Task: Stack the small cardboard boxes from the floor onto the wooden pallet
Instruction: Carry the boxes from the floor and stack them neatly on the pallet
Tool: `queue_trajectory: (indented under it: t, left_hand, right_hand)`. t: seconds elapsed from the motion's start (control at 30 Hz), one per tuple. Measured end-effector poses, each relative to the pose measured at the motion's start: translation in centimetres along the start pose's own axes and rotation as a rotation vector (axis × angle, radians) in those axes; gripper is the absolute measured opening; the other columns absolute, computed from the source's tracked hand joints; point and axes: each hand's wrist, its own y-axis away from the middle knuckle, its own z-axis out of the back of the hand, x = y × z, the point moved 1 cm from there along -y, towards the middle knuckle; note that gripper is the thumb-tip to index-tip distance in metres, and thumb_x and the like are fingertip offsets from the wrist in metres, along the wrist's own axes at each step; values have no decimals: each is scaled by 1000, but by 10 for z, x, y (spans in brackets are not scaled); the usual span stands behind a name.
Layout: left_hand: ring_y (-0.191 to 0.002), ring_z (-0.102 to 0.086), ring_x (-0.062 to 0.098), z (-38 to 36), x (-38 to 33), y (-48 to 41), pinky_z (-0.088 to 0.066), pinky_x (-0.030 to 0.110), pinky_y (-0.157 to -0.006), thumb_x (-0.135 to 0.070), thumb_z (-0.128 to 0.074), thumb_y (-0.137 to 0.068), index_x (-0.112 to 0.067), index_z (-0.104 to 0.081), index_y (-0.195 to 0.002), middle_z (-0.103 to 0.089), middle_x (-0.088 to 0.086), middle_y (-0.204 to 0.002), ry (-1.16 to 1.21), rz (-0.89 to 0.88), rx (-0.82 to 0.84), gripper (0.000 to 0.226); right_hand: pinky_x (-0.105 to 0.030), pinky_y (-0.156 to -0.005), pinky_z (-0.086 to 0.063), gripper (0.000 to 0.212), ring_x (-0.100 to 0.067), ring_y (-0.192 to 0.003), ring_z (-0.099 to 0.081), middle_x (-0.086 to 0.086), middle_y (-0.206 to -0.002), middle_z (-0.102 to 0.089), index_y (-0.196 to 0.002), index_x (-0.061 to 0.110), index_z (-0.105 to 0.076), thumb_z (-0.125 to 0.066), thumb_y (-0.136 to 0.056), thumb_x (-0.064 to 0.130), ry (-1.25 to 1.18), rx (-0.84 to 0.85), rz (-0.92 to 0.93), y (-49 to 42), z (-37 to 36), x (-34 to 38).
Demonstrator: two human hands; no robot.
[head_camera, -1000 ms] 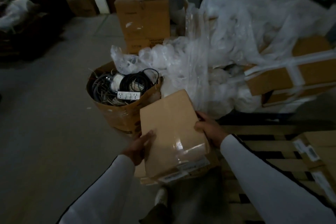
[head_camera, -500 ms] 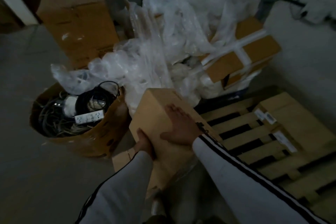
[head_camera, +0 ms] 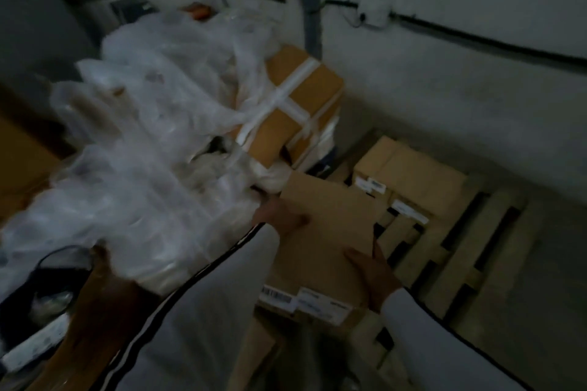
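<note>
Grey wall (head_camera: 444, 89) crossed by dark conduit (head_camera: 482, 38) backs a dim, blurred storeroom corner. The left hand (head_camera: 279, 216) grips the left edge of the small cardboard box (head_camera: 324, 241), with its thumb laid on the top face and its fingers hidden beneath. The right hand (head_camera: 373, 274) grips the right edge nearer the person, thumb on top and fingers curled round the side. The box is held roughly flat, with its long axis running away from the person. The end bearing the white labels (head_camera: 305, 300) faces back toward the camera. It sits over the near left corner of the wooden pallet (head_camera: 460, 263); whether it touches the slats cannot be told.

Half a second ago the right hand lay flat on top and the box was beside the cable carton. It has since swung right, near the other boxes (head_camera: 413, 174) lying on the pallet's far corner.

Left of the hands lies a heap of plastic wrap (head_camera: 152, 143) with a taped box (head_camera: 298, 105) on it. The open carton (head_camera: 95, 311) is at the lower left edge. It holds a dark cable (head_camera: 60, 252) loop and something pale, too blurred to name.
</note>
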Motion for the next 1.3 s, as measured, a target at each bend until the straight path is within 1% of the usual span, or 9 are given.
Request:
queue_trajectory:
  t: [0.13,0.27,0.4,0.5,0.63,0.77,1.03,1.17,1.3]
  left_hand:
    - [-126,-55,34,-34,-46,-18,-46,41,-104,-49,-73,-86,-13,-48,-143,-54,8,-140,90,-148,138,72]
    - [-139,-43,34,-65,-84,-47,-43,49,-111,-70,-74,-72,-26,-23,-157,-34,4,-159,212,-192,294,109]
    - [-144,-38,32,-98,-140,-86,-38,43,-112,-55,-70,-87,-24,-14,-161,-29,4,-163,195,-284,429,98]
    - [-137,-47,31,-130,-177,-103,-44,48,-110,-58,-77,-78,-30,-25,-158,-40,3,-158,242,-343,541,99]
    - [-140,-42,29,-170,-227,-110,-42,41,-111,-41,-78,-86,-24,-21,-159,-37,-8,-148,326,-358,645,94]
    - [-129,-54,23,-217,-276,-121,-46,45,-109,-31,-79,-86,-28,-37,-150,-52,-4,-144,286,-465,698,77]
    - [-142,-40,25,-362,-374,-190,-36,39,-115,-33,-78,-87,-27,-11,-161,-40,1,-156,221,-507,693,100]
    - [-139,-43,23,-469,-413,-254,-36,34,-113,-27,-79,-86,-26,-24,-157,-44,2,-152,251,-587,661,89]
    - [-142,-40,24,-571,-438,-322,-32,47,-119,-35,-82,-80,-28,-29,-156,-44,0,-152,243,-608,625,92]
  right_hand:
    - [-54,-84,-60,81,-32,-109,-66,-6,-132,-63,-149,40,-43,-85,-80,27,48,-97,79,-29,61,37]
    - [-54,-86,-59,81,-31,-109,-66,-8,-131,-65,-146,39,-47,-87,-77,24,19,-224,130,-49,105,61]
    - [-49,-89,-57,70,-29,-106,-63,-3,-124,-61,-146,40,-43,-77,-88,23,-1,-468,154,-53,138,69]
    - [-54,-93,-55,70,-31,-111,-61,-1,-126,-58,-143,49,-41,-79,-84,39,40,-528,188,-51,168,74]
    - [-37,-74,-57,60,-17,-100,-62,3,-120,-58,-133,46,-46,-80,-85,32,-6,-553,244,-49,213,90]
    - [-15,-53,-54,64,-5,-92,-59,7,-115,-59,-137,38,-42,-79,-87,22,-3,-611,275,-57,264,104]
    - [-20,-66,-55,50,-3,-97,-63,12,-118,-61,-131,45,-48,-72,-92,27,16,-698,338,-163,406,92]
    - [-33,-75,-54,43,-14,-103,-65,7,-124,-64,-129,47,-54,-70,-89,47,-15,-742,328,-259,497,64]
    - [-44,-96,-47,43,-24,-114,-56,2,-132,-56,-137,40,-48,-61,-96,39,4,-754,347,-352,583,31]
